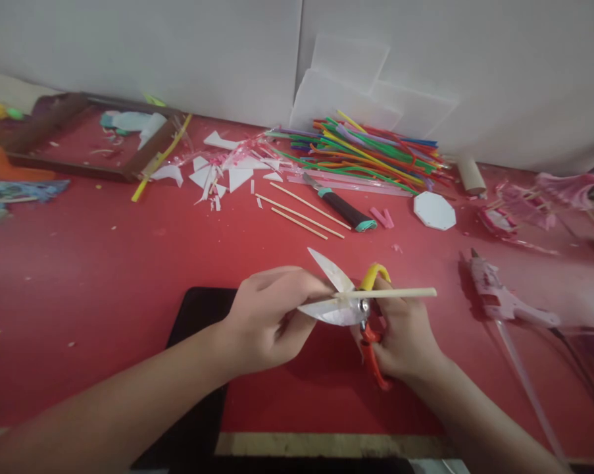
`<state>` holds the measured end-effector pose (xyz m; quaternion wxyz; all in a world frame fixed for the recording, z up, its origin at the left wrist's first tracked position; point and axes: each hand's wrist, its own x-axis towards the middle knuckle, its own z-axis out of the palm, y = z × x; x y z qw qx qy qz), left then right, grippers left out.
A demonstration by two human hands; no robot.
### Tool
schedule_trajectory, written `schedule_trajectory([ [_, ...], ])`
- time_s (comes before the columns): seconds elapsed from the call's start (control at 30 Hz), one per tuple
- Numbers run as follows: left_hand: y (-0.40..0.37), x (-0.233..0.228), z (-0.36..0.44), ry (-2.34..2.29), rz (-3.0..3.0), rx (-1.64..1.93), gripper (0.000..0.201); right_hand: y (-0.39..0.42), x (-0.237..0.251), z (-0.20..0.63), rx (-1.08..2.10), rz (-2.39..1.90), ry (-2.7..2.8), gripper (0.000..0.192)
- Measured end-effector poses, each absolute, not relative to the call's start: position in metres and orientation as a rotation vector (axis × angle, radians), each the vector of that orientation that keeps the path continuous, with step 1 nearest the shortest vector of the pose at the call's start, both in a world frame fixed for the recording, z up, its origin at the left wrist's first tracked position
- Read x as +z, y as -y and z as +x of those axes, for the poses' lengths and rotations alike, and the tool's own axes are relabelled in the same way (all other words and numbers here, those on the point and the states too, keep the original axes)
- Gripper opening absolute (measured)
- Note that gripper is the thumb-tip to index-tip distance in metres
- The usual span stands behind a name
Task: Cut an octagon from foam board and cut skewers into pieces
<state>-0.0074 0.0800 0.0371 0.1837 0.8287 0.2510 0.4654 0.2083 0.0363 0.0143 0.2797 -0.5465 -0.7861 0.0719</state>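
Wooden stick [400, 293] sits between orange-handled cutters [370, 332], white petals [332, 296] attached

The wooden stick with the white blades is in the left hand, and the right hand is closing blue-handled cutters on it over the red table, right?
Nearly. The head view shows the cutters have red and yellow handles, not blue. The rest holds: the left hand grips the wooden stick with the white blades, the right hand works the cutters, over the red table.

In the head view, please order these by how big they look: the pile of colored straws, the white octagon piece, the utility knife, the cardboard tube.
1. pile of colored straws
2. utility knife
3. white octagon piece
4. cardboard tube, though it looks close to the octagon, so this order is unsure.
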Motion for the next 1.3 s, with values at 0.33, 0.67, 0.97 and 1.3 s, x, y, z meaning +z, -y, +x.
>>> schedule_trajectory([
  [0.33, -0.0859, 0.0371, -0.0043, -0.563, 2.317, 1.197, 0.023, -0.0389, 0.0082, 0.2159, 0.193, -1.523, 2.112, 0.016],
  [0.67, -0.0850, 0.0379, -0.0052, -0.561, 2.239, 1.260, 0.021, -0.0364, 0.0112, 0.2138, 0.268, -1.521, 2.100, 0.020],
  [0.97, -0.0855, 0.0355, -0.0056, -0.603, 2.274, 1.250, 0.022, -0.0366, 0.0152, 0.2114, 0.325, -1.553, 2.090, 0.029],
  [1.3, -0.0844, 0.0342, -0.0047, -0.565, 2.179, 1.258, 0.021, -0.0356, 0.0158, 0.2101, 0.283, -1.483, 2.131, 0.034],
])
